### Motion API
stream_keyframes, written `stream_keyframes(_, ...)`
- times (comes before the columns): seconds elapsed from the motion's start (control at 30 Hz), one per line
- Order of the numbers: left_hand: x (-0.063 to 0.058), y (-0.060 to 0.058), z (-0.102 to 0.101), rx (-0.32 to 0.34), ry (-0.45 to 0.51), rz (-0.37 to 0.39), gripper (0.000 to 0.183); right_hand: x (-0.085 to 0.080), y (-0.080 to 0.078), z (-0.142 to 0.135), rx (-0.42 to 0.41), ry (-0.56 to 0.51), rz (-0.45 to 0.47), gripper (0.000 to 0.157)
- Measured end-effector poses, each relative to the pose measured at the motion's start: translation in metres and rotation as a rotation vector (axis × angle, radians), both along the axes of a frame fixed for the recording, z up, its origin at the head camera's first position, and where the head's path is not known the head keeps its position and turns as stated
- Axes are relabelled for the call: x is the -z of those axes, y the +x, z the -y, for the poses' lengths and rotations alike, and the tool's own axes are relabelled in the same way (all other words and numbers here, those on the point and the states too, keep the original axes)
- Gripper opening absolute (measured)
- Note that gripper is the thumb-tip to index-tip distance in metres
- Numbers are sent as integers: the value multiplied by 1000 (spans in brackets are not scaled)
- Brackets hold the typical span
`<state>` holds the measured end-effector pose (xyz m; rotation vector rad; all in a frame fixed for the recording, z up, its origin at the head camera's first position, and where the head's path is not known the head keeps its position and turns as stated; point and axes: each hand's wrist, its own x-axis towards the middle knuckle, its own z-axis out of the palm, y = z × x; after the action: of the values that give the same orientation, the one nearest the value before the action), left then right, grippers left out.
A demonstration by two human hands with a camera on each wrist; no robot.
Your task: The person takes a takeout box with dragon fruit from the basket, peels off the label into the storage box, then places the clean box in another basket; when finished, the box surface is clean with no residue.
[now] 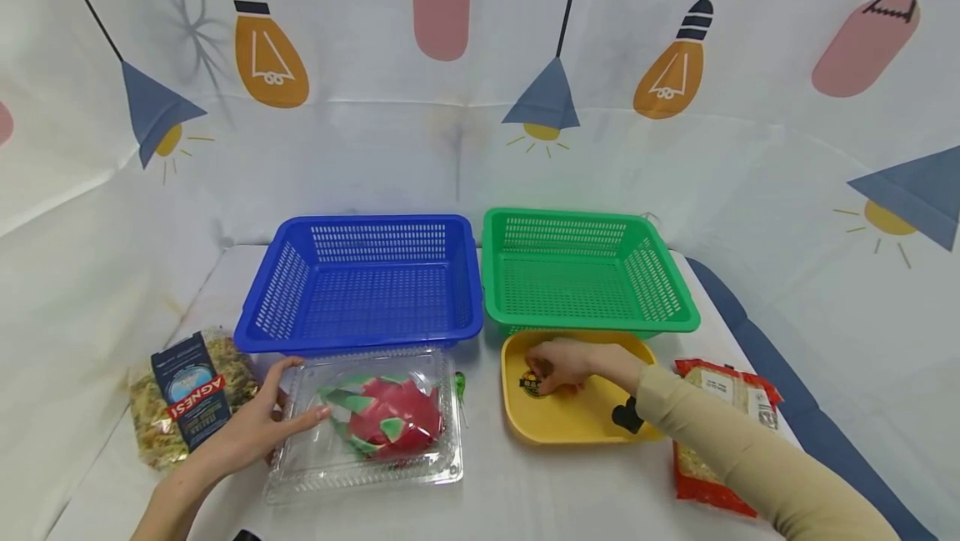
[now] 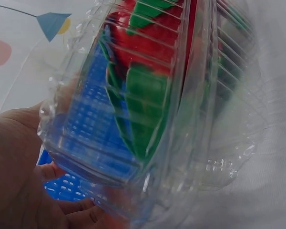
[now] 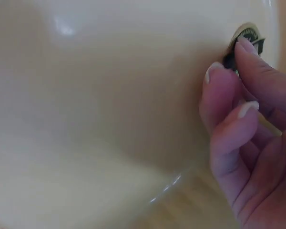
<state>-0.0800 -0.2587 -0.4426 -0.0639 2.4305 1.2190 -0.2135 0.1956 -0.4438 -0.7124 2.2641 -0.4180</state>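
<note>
My left hand [image 1: 251, 424] grips the left edge of a clear plastic clamshell box [image 1: 300, 470], its thumb over the lid. Inside lies a red dragon fruit [image 1: 397, 416] with green scales, also close up in the left wrist view. My right hand [image 1: 564, 364] reaches down into a yellow tray [image 1: 585, 424]. Its fingers are curled, and the thumb tip is at a round black-and-gold label [image 3: 249, 34] on the tray's inside. Whether anything is pinched between thumb and forefinger is hidden.
Behind stand a blue basket [image 1: 375, 299] and a green basket [image 1: 562, 283]. A pasta bag [image 1: 195, 395] lies at left and a red-edged bag [image 1: 723, 391] at right, under the right forearm. A small green object [image 1: 460, 385] lies between box and tray.
</note>
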Motion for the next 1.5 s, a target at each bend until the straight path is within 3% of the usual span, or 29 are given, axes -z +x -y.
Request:
stream_keyframes(0.23,1,0,1,-13,7,-2,93,-6,0,-10,50,-19,87,19)
stream_keyframes(0.57,3,0,2,-13,18,0,92,-19,7,-21,86,-26,101,14)
stream_keyframes(0.8,3,0,1,-20,8,1,91,-31,19,-24,60,-223,27,10)
stream_keyframes(0.93,3,0,1,-22,9,1,92,-38,33,-13,98,-353,-35,9)
stream_keyframes(1.23,5,0,0,-33,-6,-11,92,-42,76,39,337,-584,-35,37)
stream_keyframes(1.5,7,1,0,-35,2,-19,91,-29,98,85,336,-585,-51,67)
